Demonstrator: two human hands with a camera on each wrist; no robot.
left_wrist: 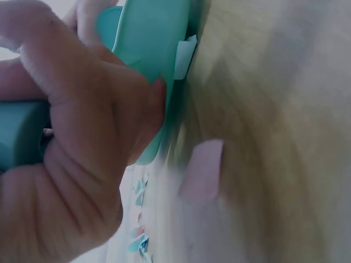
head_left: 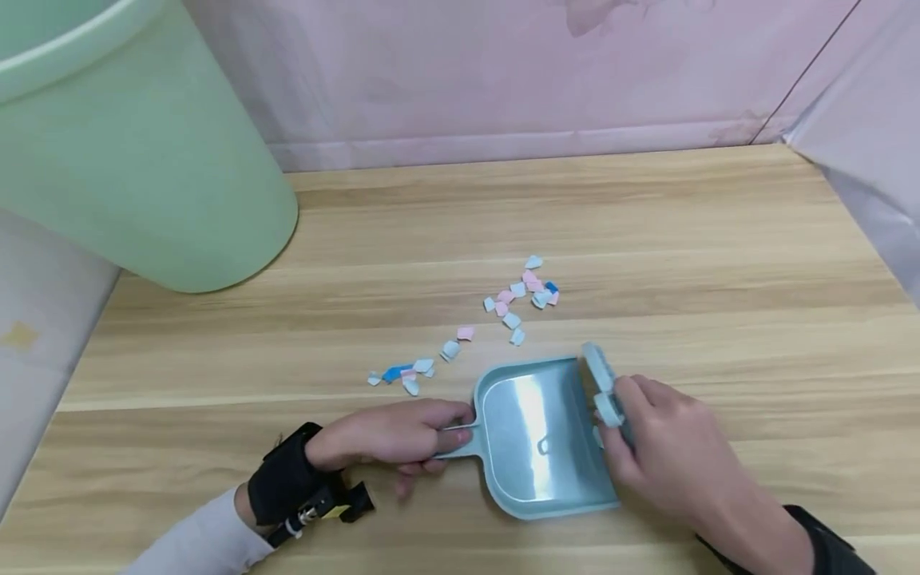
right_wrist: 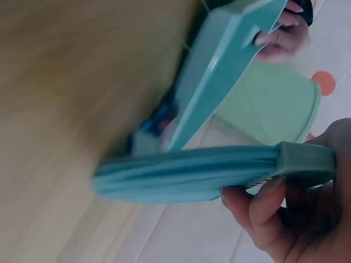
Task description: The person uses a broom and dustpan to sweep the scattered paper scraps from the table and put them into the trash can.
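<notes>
A light blue dustpan (head_left: 535, 435) lies flat on the wooden table (head_left: 647, 239), its mouth facing away from me. My left hand (head_left: 391, 439) grips its short handle, and the pan (left_wrist: 148, 49) shows beside that hand (left_wrist: 71, 148) in the left wrist view. My right hand (head_left: 664, 455) holds a small light blue brush (head_left: 602, 383) at the pan's right edge. The right wrist view has the brush (right_wrist: 192, 172) held by my fingers (right_wrist: 263, 211), with the pan (right_wrist: 219, 71) behind it. Several pink, white and blue paper scraps (head_left: 521, 295) lie scattered beyond the pan, more of them (head_left: 402, 374) to its left.
A large pale green bin (head_left: 122, 152) stands at the table's back left. A pink wall (head_left: 539, 72) closes the far side and another panel the right side. The table's left edge drops off near the bin.
</notes>
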